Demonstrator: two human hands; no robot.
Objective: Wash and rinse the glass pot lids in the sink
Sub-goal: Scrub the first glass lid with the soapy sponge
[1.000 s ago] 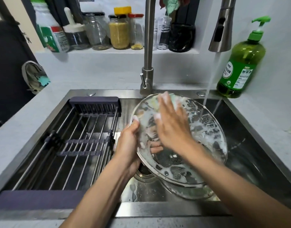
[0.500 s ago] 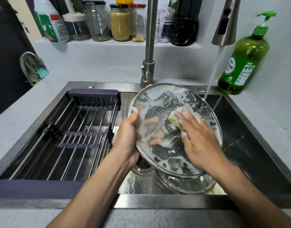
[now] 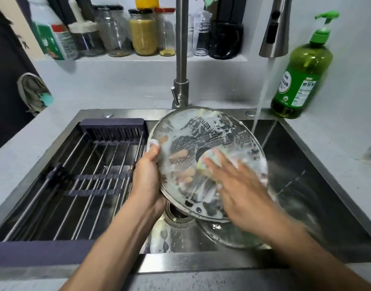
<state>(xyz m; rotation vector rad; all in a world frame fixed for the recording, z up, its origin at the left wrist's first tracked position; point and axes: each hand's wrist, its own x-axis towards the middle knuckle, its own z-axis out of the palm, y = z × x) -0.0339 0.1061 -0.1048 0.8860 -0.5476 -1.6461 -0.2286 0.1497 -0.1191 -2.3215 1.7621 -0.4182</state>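
Two hands on lid (image 3: 203, 133): left hand (image 3: 148, 179) grips its left rim, tilted over sink (image 3: 319, 185); right hand (image 3: 241, 192), fingers flat, presses sponge (image 3: 205, 158) to soapy glass. Second lid (image 3: 228, 236) lies beneath. Rack (image 3: 81, 175) just left; water (image 3: 262, 91) falls just past right rim.

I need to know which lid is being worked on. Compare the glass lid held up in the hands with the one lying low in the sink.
The held lid is tilted, gripped at its rim by the left hand; the second lid lies in the sink untouched. The held lid is smeared with foam and scrubbed by the right hand with a sponge; the second lid is mostly hidden. Both look round, glass and metal-rimmed.
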